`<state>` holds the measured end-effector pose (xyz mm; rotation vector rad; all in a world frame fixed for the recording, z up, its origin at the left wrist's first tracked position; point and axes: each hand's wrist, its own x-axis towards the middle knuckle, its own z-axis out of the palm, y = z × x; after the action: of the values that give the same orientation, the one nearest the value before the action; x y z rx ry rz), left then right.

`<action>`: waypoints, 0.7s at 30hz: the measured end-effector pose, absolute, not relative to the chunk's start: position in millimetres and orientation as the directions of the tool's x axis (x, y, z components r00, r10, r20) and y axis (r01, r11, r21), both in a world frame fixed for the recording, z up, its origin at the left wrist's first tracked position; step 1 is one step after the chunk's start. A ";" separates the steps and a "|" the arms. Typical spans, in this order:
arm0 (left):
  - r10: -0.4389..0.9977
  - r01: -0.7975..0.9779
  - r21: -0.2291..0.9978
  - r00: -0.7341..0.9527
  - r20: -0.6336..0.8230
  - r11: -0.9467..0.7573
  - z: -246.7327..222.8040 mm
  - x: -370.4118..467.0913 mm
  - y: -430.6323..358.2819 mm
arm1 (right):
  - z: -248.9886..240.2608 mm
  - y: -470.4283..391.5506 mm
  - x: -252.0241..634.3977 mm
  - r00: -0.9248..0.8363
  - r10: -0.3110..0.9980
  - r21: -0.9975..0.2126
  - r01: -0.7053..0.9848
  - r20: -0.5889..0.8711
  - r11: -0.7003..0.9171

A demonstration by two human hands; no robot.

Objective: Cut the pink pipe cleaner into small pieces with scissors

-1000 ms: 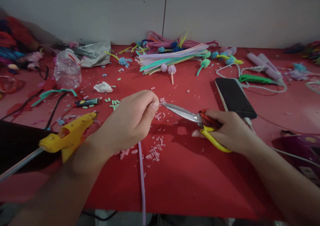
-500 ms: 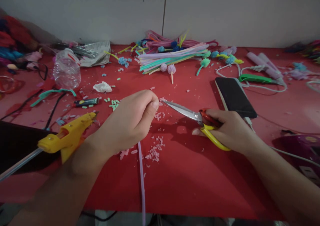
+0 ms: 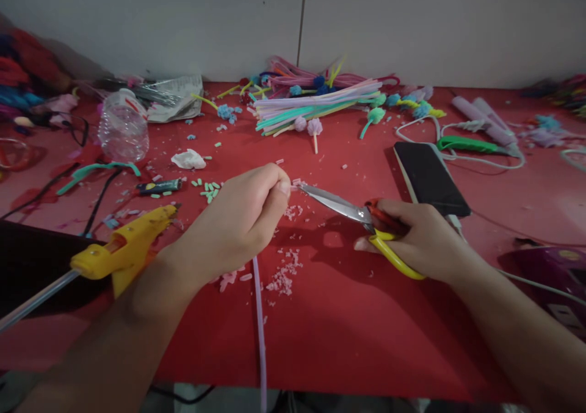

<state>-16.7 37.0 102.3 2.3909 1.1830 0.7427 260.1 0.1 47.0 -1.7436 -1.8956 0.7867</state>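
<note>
My left hand (image 3: pixel 245 211) is closed in a pinch around a lilac pipe cleaner (image 3: pixel 259 321); its long end hangs down past the table's front edge, and a short tip shows at my fingertips. My right hand (image 3: pixel 419 236) grips scissors (image 3: pixel 336 202) with red and yellow handles. The blade tips point left, close to the pipe cleaner's short tip, and the blades look nearly closed. Small pink clippings (image 3: pixel 286 272) lie on the red table (image 3: pixel 348 340) below and between my hands. Pale green bits (image 3: pixel 209 191) lie behind my left hand.
A yellow glue gun (image 3: pixel 123 248) is by my left forearm, with a plastic bottle (image 3: pixel 123 126) behind. Bundled pipe cleaners (image 3: pixel 315 105) lie at the back. A phone (image 3: pixel 430 178) with a cable is beyond my right hand, near a green cutter (image 3: pixel 471 144).
The scissors and my right hand have shifted very slightly right and down. A bit more of the pipe cleaner's tip shows at my left fingertips.
</note>
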 end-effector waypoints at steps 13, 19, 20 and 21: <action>0.803 0.615 0.527 0.524 0.284 -0.587 103.6 -16.3 35.8 | 46.7 1.9 260.6 -0.121 0.992 -0.649 0.758 -0.043 0.065; 0.792 0.600 0.527 0.534 0.296 -0.601 103.4 -16.8 36.4 | 47.4 2.1 258.4 -0.085 0.996 -0.627 0.778 -0.042 0.040; 0.791 0.600 0.526 0.533 0.299 -0.603 103.1 -16.8 36.3 | 46.9 1.9 258.5 -0.082 0.996 -0.634 0.772 -0.044 0.035; 0.793 0.602 0.526 0.531 0.298 -0.601 102.8 -16.7 36.3 | 46.0 1.6 258.9 -0.081 0.996 -0.644 0.764 -0.042 0.035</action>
<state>-16.7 36.3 102.8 2.4144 1.1496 0.7370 258.9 1.6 46.0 -1.7772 -1.8981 0.7358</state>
